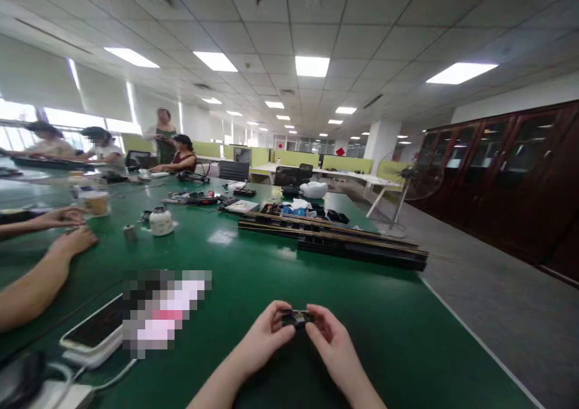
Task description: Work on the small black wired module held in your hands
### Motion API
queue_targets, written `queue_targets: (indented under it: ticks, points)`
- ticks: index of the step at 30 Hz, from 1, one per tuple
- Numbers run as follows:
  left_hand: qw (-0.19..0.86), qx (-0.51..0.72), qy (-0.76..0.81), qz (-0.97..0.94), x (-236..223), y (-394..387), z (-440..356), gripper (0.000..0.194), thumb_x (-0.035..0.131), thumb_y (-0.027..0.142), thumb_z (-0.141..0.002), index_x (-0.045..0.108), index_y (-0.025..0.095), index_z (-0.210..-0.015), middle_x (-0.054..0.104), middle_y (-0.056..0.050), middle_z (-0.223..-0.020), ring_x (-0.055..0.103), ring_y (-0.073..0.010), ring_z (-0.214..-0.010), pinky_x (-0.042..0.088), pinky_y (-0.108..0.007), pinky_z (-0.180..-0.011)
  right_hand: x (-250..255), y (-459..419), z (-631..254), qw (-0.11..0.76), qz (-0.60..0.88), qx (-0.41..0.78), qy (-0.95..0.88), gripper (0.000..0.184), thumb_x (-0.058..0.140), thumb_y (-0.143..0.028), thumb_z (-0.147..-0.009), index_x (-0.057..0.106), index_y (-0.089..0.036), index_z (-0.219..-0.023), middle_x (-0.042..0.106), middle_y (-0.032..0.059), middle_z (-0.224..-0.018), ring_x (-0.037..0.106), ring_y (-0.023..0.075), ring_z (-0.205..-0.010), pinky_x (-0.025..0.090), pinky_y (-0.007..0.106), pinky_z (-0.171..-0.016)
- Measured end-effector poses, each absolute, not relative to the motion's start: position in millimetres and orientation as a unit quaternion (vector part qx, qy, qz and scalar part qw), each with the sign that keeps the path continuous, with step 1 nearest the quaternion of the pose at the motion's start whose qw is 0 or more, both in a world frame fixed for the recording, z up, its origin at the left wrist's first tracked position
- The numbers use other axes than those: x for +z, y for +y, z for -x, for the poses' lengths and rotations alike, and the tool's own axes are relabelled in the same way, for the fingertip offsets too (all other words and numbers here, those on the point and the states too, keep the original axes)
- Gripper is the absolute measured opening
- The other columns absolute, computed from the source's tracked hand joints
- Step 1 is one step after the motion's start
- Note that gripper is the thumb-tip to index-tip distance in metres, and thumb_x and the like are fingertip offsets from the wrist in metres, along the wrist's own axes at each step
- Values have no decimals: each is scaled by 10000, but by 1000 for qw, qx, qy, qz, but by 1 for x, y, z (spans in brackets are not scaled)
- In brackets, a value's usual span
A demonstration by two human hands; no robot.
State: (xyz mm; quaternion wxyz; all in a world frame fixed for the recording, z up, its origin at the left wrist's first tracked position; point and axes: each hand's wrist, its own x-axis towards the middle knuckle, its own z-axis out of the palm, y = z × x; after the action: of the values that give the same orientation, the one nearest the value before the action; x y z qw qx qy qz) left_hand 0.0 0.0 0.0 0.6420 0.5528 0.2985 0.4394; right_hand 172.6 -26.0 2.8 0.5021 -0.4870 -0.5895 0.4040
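Over a green tabletop (398, 318), your left hand (266, 335) and right hand (330, 335), fingers (277, 307) drawn narrow, pinch a small dark part (297, 319) by its opposite ends; its longer axis (as far as the blur allows) runs crosswise between them, neither hand nearer

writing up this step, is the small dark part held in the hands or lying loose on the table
Held: the left hand and right hand grip the small dark part between them, one at each end.
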Motion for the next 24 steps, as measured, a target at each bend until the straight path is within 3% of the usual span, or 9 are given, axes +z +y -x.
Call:
queue_targets:
  ticks: [14, 24]
  points:
    - [664, 424, 286, -547, 7, -1, 0, 542, 754, 415, -606, 469, 214, -1021, 617, -80, -1065, 557, -231, -1050, 366, -393, -948, 14, -31, -172, 498, 491, 405, -588, 424, 614, -468, -723, 592, -195, -1046, 672, 91, -1011, 629, 229, -923, 489, 368, -841]
    - [642, 412, 304, -571, 10, -2, 3, 464, 748, 394, -615, 507, 201, -961, 638, -67, -1012, 572, -233, -1022, 383, -402, -938, 14, -31, -172, 476, 504, 405, -596, 445, 573, -481, -745, 568, -193, -1085, 643, 88, -1076, 599, 218, -1000, 466, 330, -880]
